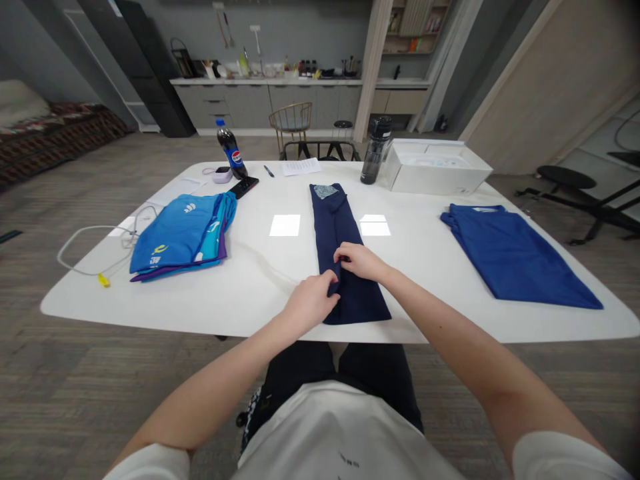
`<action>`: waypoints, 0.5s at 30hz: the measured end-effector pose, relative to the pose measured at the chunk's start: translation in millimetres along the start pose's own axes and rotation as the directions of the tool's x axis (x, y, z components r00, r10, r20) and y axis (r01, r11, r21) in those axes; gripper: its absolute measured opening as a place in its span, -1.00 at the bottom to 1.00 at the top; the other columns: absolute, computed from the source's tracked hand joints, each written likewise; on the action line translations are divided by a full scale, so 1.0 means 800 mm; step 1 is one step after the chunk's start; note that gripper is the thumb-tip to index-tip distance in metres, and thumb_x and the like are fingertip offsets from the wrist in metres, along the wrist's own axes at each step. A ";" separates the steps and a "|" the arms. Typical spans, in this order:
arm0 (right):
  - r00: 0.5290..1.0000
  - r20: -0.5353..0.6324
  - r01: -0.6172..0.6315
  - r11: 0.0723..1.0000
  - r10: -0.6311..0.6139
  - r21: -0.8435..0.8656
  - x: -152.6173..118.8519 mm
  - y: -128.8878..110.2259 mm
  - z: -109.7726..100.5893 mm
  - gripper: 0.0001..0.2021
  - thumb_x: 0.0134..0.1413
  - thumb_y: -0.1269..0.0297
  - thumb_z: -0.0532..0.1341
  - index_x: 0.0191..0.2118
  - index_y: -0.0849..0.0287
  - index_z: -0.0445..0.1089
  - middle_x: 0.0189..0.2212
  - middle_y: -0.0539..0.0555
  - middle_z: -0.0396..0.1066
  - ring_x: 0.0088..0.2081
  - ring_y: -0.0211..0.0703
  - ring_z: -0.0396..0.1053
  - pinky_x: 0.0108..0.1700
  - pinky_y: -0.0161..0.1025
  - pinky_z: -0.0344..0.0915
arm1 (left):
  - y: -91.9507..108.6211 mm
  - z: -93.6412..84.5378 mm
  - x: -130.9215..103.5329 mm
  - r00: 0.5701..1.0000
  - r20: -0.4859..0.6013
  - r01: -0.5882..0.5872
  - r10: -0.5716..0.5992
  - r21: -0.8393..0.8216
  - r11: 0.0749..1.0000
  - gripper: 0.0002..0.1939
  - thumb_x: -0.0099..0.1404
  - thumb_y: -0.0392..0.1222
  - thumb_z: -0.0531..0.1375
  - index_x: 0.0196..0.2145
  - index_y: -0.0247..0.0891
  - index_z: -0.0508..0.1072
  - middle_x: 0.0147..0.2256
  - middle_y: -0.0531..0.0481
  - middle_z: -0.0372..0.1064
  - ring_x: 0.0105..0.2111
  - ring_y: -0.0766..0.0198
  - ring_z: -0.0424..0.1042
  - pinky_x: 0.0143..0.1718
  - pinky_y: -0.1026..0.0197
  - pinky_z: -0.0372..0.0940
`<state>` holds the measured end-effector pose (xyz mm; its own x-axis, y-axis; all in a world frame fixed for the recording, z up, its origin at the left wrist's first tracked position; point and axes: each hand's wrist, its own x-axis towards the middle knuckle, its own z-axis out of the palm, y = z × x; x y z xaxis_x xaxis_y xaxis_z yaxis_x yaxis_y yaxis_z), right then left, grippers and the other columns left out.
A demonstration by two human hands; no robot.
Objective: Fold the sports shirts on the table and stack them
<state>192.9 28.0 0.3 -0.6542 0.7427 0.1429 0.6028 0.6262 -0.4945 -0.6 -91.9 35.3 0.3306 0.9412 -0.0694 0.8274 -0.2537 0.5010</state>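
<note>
along a narrow-folded navy garment (pixel 363 293), laid lengthwise away from the body
on the worktop (pixel 425 247), beneath both hands: close to the near end and left edge for the left fingers (pixel 330 275), slightly farther up for the right fingers (pixel 346 249); both curled part-closed at the fabric, cannot tell whether pinched.

Grey walls (pixel 320 33) meet a wood-toned floor (pixel 65 373). At twelve o'clock, grey kitchen cabinets (pixel 245 107) sit behind a wire-backed chair (pixel 291 119); a dark fridge (pixel 145 67) stands at eleven, a patterned couch (pixel 65 133) at ten.
</note>
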 end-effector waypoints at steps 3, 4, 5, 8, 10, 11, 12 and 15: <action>0.996 -0.038 -0.077 0.997 0.077 0.010 -0.023 0.022 -0.007 -0.73 0.08 0.58 0.18 -0.23 0.12 0.55 -0.24 0.01 0.43 -0.30 -0.23 0.36 -0.15 -0.29 0.26 | 0.022 0.015 -0.005 0.982 0.046 -0.178 0.182 -0.084 0.980 -0.63 0.34 -0.08 0.24 0.08 -0.13 0.45 -0.11 -0.09 0.55 -0.15 0.08 0.54 -0.11 0.11 0.39; 0.995 -0.031 -0.098 0.995 0.098 0.003 -0.031 0.028 -0.007 -0.73 0.10 0.56 0.18 -0.21 0.12 0.56 -0.23 0.02 0.44 -0.31 -0.23 0.36 -0.14 -0.28 0.27 | 0.023 0.019 -0.004 0.967 0.075 -0.234 0.242 -0.101 0.967 -0.65 0.36 -0.05 0.22 0.07 -0.14 0.48 -0.12 -0.08 0.54 -0.16 0.10 0.53 -0.10 0.12 0.39; 0.993 -0.022 -0.113 0.994 0.113 -0.002 -0.040 0.032 -0.006 -0.74 0.14 0.54 0.17 -0.20 0.12 0.56 -0.22 0.03 0.45 -0.31 -0.23 0.36 -0.14 -0.27 0.28 | 0.020 0.023 -0.001 0.949 0.096 -0.291 0.301 -0.108 0.951 -0.68 0.40 -0.04 0.19 0.04 -0.14 0.51 -0.13 -0.08 0.54 -0.15 0.12 0.53 -0.07 0.12 0.39; 0.991 -0.016 -0.132 0.991 0.132 0.001 -0.065 0.031 0.002 -0.80 0.26 0.36 0.18 -0.12 0.11 0.57 -0.26 0.04 0.45 -0.31 -0.21 0.37 -0.16 -0.26 0.28 | -0.007 0.029 0.015 0.892 0.081 -0.441 0.444 -0.048 0.896 -0.69 0.47 -0.22 0.04 0.00 -0.16 0.55 -0.06 -0.09 0.51 -0.03 0.16 0.48 0.07 0.11 0.35; 0.987 -0.013 -0.158 0.987 0.158 -0.001 -0.079 0.020 0.009 -0.79 0.31 0.20 0.19 -0.07 0.09 0.54 -0.35 0.00 0.44 -0.34 -0.20 0.37 -0.21 -0.27 0.25 | -0.031 0.032 0.026 0.863 0.065 -0.504 0.501 0.025 0.864 -0.65 0.46 -0.29 0.03 0.06 -0.17 0.52 0.02 -0.11 0.47 0.03 0.16 0.44 0.13 0.08 0.31; 0.984 -0.008 -0.177 0.984 0.177 -0.012 -0.085 0.013 0.012 -0.77 0.31 0.15 0.21 -0.05 0.07 0.53 -0.40 -0.02 0.42 -0.36 -0.20 0.36 -0.24 -0.28 0.22 | -0.041 0.034 0.030 0.851 0.074 -0.524 0.520 0.058 0.850 -0.65 0.45 -0.29 0.05 0.08 -0.18 0.51 0.04 -0.13 0.46 0.04 0.15 0.43 0.13 0.07 0.31; 0.980 -0.002 -0.198 0.980 0.198 -0.027 -0.090 0.006 0.015 -0.78 0.30 0.14 0.22 -0.04 0.06 0.51 -0.44 -0.04 0.40 -0.38 -0.20 0.35 -0.27 -0.29 0.19 | -0.049 0.035 0.032 0.841 0.091 -0.541 0.534 0.086 0.837 -0.66 0.44 -0.27 0.07 0.09 -0.18 0.50 0.04 -0.14 0.45 0.03 0.14 0.43 0.12 0.07 0.31; 0.971 0.034 -0.235 0.972 0.235 -0.014 -0.103 -0.015 0.020 -0.84 0.27 0.28 0.23 -0.06 0.05 0.47 -0.52 -0.10 0.36 -0.44 -0.22 0.32 -0.33 -0.30 0.13 | -0.058 0.036 0.027 0.817 0.152 -0.576 0.557 0.143 0.805 -0.70 0.42 -0.23 0.12 0.05 -0.18 0.51 -0.03 -0.13 0.45 -0.03 0.14 0.43 0.06 0.07 0.31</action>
<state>232.5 -44.2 -19.3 -0.5093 0.8606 -0.0064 0.7459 0.4377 -0.5020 -18.9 -66.1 -14.5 0.7997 0.5934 0.0915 0.5406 -0.7780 0.3201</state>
